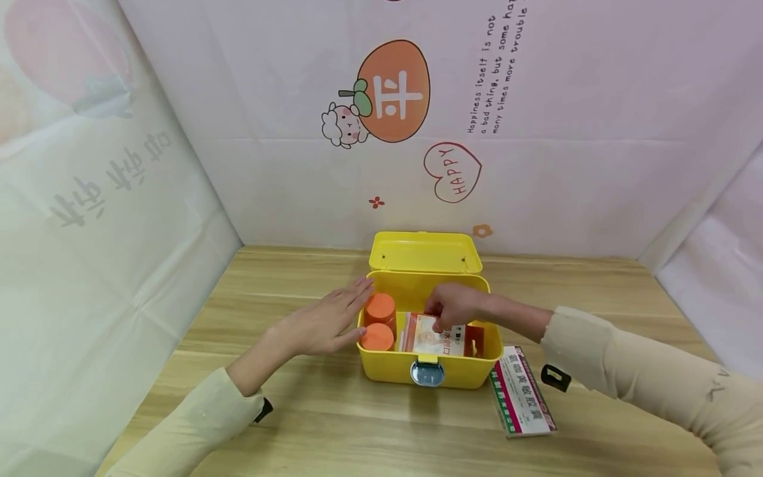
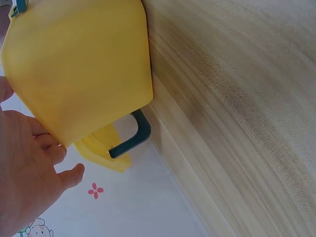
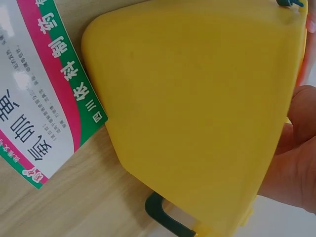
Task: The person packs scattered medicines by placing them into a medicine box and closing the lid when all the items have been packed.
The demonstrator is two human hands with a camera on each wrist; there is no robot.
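Observation:
A yellow medicine case (image 1: 381,368) stands on the table with its lid (image 1: 426,252) raised at the back. My left hand (image 1: 322,322) rests against the case's left rim, fingers fairly straight; the left wrist view shows its fingertips touching the yellow wall (image 2: 84,74). Inside the case my right hand (image 1: 456,305) pinches the upper edge of a white medicine carton (image 1: 432,341) with orange edging. Its fingertips are partly hidden behind the carton. Two orange-lidded bottles (image 1: 380,308) stand at the case's left end. To the carton's right is an orange-red box (image 1: 475,339), partly covered.
A flat white, pink and green medicine box (image 1: 524,394) lies on the table by the case's front right corner. The case has a grey-blue front latch (image 1: 426,373) and a dark green handle (image 2: 136,138). Printed cloth walls (image 1: 286,199) border the wooden table (image 1: 346,424).

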